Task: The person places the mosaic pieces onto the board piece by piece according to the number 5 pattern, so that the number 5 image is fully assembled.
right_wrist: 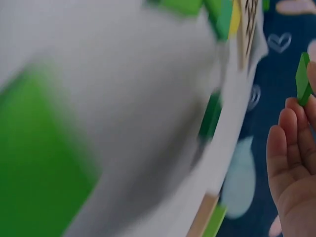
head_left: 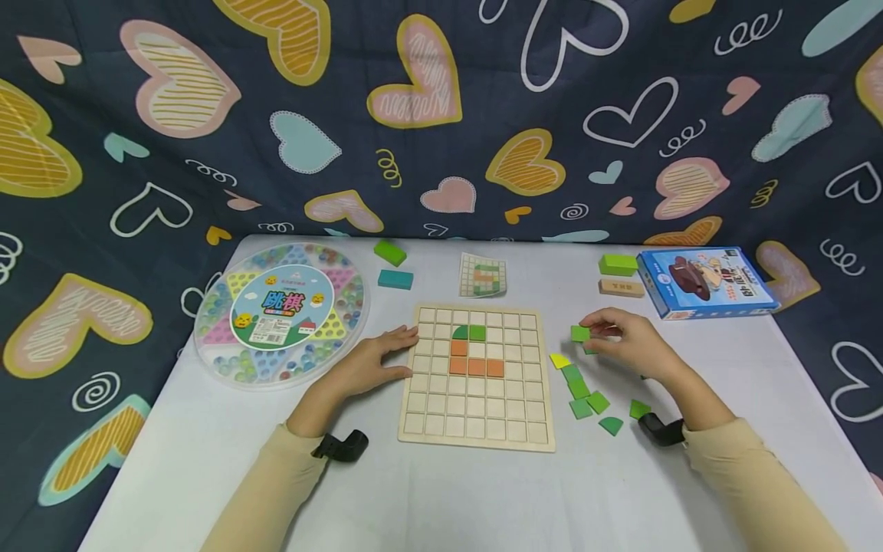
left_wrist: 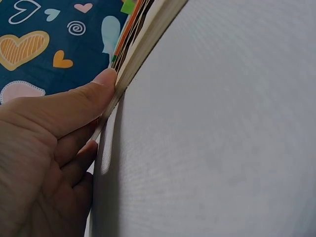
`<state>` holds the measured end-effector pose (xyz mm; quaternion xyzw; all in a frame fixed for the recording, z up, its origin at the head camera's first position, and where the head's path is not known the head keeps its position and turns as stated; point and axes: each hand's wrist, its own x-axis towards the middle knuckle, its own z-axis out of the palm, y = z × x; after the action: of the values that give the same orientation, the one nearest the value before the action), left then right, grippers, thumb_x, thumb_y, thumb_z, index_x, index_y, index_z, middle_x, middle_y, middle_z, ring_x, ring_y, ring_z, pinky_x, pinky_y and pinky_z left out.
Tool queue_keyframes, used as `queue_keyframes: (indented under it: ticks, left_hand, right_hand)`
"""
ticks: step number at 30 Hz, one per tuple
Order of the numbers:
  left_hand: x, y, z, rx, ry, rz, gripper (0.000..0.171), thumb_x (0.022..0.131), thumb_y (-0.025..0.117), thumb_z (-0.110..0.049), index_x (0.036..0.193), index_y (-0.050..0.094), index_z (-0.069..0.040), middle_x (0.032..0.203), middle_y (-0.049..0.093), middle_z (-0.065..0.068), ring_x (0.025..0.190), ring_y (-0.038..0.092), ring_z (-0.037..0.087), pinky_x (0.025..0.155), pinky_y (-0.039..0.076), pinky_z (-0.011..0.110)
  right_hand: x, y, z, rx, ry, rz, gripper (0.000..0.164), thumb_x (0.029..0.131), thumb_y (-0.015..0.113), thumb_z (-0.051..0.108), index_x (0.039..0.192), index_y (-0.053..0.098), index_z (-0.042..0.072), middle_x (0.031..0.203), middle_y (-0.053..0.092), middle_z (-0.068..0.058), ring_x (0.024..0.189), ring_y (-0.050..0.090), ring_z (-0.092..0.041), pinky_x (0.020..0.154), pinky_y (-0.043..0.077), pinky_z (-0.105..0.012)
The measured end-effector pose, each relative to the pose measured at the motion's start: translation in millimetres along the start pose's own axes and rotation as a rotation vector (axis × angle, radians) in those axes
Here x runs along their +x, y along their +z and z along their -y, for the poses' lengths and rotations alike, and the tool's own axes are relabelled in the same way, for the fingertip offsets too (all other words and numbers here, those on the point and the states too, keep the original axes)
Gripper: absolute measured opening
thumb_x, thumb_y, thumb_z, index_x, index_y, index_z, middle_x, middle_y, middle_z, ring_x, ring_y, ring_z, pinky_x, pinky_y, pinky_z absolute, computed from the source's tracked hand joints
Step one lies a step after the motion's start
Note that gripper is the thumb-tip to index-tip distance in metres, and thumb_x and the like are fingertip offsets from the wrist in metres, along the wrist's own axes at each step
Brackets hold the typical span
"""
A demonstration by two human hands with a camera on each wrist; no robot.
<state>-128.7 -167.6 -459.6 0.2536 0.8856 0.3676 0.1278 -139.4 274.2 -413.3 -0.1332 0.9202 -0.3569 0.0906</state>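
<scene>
A square wooden grid board [head_left: 476, 445] lies mid-table, with a green quarter-round tile [head_left: 461, 333], a green square tile [head_left: 477, 333] and several orange tiles [head_left: 477, 367] in its cells. My left hand [head_left: 362, 366] rests at the board's left edge; its thumb [left_wrist: 74, 106] touches the rim in the left wrist view. To the right of the board, my right hand [head_left: 631, 343] pinches a green square tile [head_left: 579, 333] between thumb and fingers, raised off the table in the right wrist view. Another green tile [right_wrist: 211, 116] lies below that hand.
Loose green tiles [head_left: 578, 389] and a yellow tile [head_left: 559, 360] lie right of the board. Behind it is a pattern card [head_left: 483, 276]. A round marble game box [head_left: 283, 314] stands left; wooden blocks [head_left: 618, 264] and a blue box [head_left: 707, 282] stand back right.
</scene>
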Motion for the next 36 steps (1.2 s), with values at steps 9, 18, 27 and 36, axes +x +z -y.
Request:
queue_keyframes:
  ticks: [9, 18, 27, 36]
  left_hand:
    - [0.9, 0.1, -0.3, 0.004, 0.015, -0.006, 0.061, 0.084, 0.071, -0.027, 0.137, 0.050, -0.007, 0.150, 0.039, 0.002, 0.142, 0.029, 0.026, 0.116, 0.025, 0.045]
    - [0.3, 0.7, -0.9, 0.005, 0.003, -0.009, 0.061, 0.083, 0.072, -0.026, 0.137, 0.050, -0.007, 0.150, 0.039, 0.001, 0.142, 0.029, 0.026, 0.116, 0.024, 0.047]
    - [0.2, 2.2, -0.6, 0.002, 0.003, -0.003, 0.061, 0.084, 0.071, -0.027, 0.137, 0.050, -0.007, 0.150, 0.038, 0.001, 0.142, 0.028, 0.026, 0.117, 0.024, 0.046]
    - [0.8, 1.1, 1.0, 0.009, -0.008, -0.001, 0.061, 0.084, 0.071, -0.028, 0.138, 0.050, -0.008, 0.150, 0.038, 0.000, 0.143, 0.028, 0.025, 0.117, 0.024, 0.046]
  right_hand:
    - [27.7, 35.5, 36.6, 0.008, -0.116, 0.060, 0.027, 0.084, 0.073, 0.018, 0.108, 0.066, 0.009, 0.106, 0.065, -0.006, 0.096, 0.061, -0.021, 0.090, 0.053, -0.045]
    - [56.9, 61.4, 59.7, -0.082, -0.173, 0.146, 0.026, 0.083, 0.074, 0.016, 0.106, 0.066, 0.009, 0.101, 0.065, -0.003, 0.092, 0.062, -0.018, 0.080, 0.054, -0.034]
    - [75.2, 73.1, 65.9, -0.128, -0.186, 0.208, 0.026, 0.083, 0.073, 0.015, 0.106, 0.066, 0.007, 0.105, 0.066, -0.007, 0.095, 0.062, -0.020, 0.083, 0.054, -0.035]
    - [76.2, 78.2, 69.7, -0.189, -0.168, 0.190, 0.024, 0.083, 0.074, 0.016, 0.104, 0.066, 0.006, 0.102, 0.064, -0.007, 0.093, 0.061, -0.020, 0.083, 0.053, -0.037]
